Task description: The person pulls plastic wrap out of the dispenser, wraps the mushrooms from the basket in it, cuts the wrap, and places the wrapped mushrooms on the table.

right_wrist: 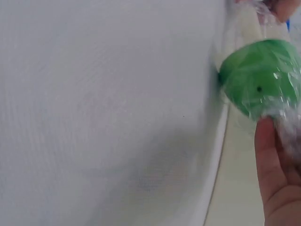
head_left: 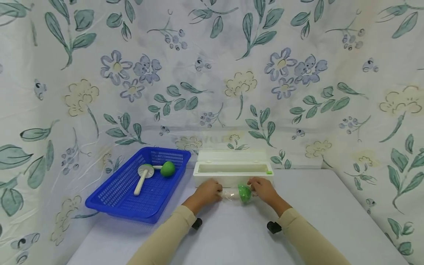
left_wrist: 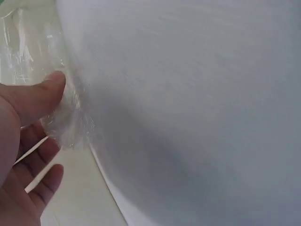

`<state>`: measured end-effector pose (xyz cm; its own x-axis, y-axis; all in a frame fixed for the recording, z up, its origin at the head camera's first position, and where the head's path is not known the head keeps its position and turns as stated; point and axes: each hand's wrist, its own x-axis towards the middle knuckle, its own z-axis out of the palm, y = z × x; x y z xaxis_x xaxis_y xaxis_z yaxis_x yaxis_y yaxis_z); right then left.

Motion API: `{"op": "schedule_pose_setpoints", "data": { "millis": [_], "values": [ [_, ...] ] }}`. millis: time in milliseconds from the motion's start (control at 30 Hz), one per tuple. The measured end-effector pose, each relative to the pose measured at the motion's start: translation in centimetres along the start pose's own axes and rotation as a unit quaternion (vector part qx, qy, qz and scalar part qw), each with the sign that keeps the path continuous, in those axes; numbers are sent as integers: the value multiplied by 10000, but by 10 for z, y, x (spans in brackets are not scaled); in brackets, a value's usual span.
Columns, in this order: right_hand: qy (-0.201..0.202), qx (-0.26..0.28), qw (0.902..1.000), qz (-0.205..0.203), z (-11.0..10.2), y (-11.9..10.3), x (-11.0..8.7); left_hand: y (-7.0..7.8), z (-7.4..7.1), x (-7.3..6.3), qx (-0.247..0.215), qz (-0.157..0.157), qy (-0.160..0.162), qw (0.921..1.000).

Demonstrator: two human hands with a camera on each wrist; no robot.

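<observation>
A tool with a green domed head (head_left: 244, 193) and a pale handle lies wrapped in clear plastic film (head_left: 229, 194), in front of the white box. At the handle end, my left hand (head_left: 209, 191) pinches the film between thumb and fingers. In the left wrist view the thumb (left_wrist: 49, 92) presses on crumpled film while the lower fingers curl loosely. On the other side, my right hand (head_left: 263, 189) pinches gathered film beside the green head. The right wrist view shows its fingertips right at the edge of the wrapped green head (right_wrist: 261, 77).
Behind the hands stands a long white box (head_left: 233, 180), its lid raised, with a green piece (head_left: 269, 172) at its right end. To the left a blue basket (head_left: 116, 209) holds similar green-and-white tools (head_left: 168, 169). A floral curtain (head_left: 212, 110) hangs behind the white table (head_left: 314, 209).
</observation>
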<state>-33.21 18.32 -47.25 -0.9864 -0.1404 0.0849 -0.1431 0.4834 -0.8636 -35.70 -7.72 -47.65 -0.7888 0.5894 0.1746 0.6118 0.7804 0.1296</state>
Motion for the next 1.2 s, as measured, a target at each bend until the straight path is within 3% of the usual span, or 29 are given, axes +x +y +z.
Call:
{"op": "schedule_pose_setpoints", "data": {
  "millis": [133, 200, 333, 567, 833, 967, 1200],
  "values": [
    [-115, 1397, 9901, -3, -8, 2, -4, -3, -6, -10, -355, -213, 128, 9991],
    [-172, 1653, 9861, 7, -10, 4, -5, -3, -9, -16, -504, -317, 231, 9980],
    [-10, 1433, 9897, -35, -9, 10, -7, -3, -14, -23, -628, -248, 482, 9966],
    [599, 1288, 9899, -53, 6, 10, -9, 4, -17, -28, -441, 88, 685, 9966],
    [1385, 647, 9879, 248, 22, 10, -11, 11, -17, -27, -378, -53, 682, 9969],
    [1477, 829, 9854, 193, 25, 11, -15, 13, -18, -27, -429, -104, 676, 9967],
    [1333, 835, 9865, -458, 27, 12, -18, 13, -21, -26, -669, -63, 623, 9958]
  ]
}}
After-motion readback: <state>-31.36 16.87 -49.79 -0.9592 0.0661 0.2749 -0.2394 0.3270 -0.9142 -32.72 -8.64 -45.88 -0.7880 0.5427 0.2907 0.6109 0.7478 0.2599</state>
